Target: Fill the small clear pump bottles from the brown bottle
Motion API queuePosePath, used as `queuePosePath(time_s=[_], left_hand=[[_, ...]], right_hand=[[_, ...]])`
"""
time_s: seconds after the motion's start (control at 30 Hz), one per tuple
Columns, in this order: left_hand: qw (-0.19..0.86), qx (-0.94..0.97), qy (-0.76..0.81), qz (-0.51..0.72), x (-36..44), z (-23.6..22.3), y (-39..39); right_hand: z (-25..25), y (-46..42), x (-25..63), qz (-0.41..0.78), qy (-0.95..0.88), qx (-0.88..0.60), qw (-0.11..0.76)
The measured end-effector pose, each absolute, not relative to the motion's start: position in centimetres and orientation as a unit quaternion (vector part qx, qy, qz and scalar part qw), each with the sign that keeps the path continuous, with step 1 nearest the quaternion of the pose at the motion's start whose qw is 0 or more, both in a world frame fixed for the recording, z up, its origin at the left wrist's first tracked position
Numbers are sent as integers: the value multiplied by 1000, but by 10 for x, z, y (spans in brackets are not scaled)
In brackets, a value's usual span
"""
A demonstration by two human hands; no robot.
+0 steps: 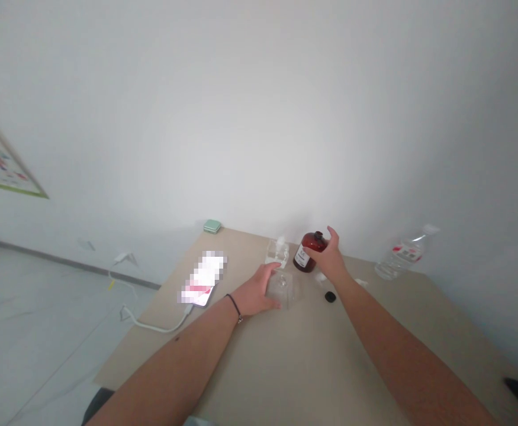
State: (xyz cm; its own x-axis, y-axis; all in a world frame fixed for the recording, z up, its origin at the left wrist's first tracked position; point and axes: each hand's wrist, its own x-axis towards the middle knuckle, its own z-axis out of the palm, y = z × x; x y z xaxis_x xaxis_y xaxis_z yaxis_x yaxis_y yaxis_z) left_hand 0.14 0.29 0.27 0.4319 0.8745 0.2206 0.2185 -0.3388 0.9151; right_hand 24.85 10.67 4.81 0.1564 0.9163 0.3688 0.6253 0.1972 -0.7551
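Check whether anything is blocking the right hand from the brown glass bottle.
Nothing visible is in the way: the right hand is already at the side of the brown glass bottle, with no object between them. The small black cap lies on the table nearer the person, clear of that path.

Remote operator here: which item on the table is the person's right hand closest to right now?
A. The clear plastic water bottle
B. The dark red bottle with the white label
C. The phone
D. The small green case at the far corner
B. The right hand is spread directly at the dark red bottle, with its fingers at the bottle's shoulder.
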Motion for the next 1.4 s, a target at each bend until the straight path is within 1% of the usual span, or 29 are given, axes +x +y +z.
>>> queuePosePath(time_s=[0.2, 0.33, 0.4, 0.47, 0.53, 0.6, 0.67, 0.77, 0.87, 0.97, 1.03, 1.07, 1.13, 1.17, 1.2, 1.3, 1.4], left_hand=[[396, 734, 391, 390, -1, 6, 1], [368, 730, 415, 399, -2, 2, 6], [346, 735, 421, 403, -2, 3, 6], [302, 748, 423, 413, -3, 8, 3], [251, 761, 412, 433, -3, 17, -5], [219, 782, 370, 451, -2, 27, -17], [231, 812, 303, 442, 3, 35, -28], [302, 825, 242, 411, 14, 36, -37], [344, 825, 251, 371, 22, 27, -37], [364, 824, 282, 330, 22, 21, -34], [372, 824, 279, 324, 19, 22, -33], [375, 824, 274, 325, 18, 24, -33], [384, 821, 270, 326, 16, 27, -33], [389, 818, 273, 324, 16, 28, -34], [395, 815, 277, 321, 16, 29, -34], [411, 809, 280, 314, 16, 31, -35], [414, 808, 275, 316, 17, 33, -36]], right_hand=[[93, 86, 245, 128, -636, -576, 497], [118, 53, 249, 156, -674, -517, 504], [120, 31, 251, 188, -691, -494, 493], [114, 6, 252, 226, -695, -493, 472], [102, -19, 251, 262, -695, -496, 450], [87, -41, 248, 279, -689, -498, 446], [71, -59, 242, 283, -686, -506, 441], [48, -77, 231, 301, -673, -516, 436], [33, -88, 223, 309, -664, -518, 443], [31, -88, 228, 325, -699, -468, 433], [37, -75, 245, 303, -741, -435, 412], [42, -63, 258, 265, -757, -440, 403], [50, -33, 289, 117, -757, -525, 371], [53, -17, 306, 39, -747, -577, 327], [55, -1, 322, -25, -736, -624, 261], [49, 30, 357, -43, -716, -670, 192], [38, 37, 368, -23, -720, -677, 148]])
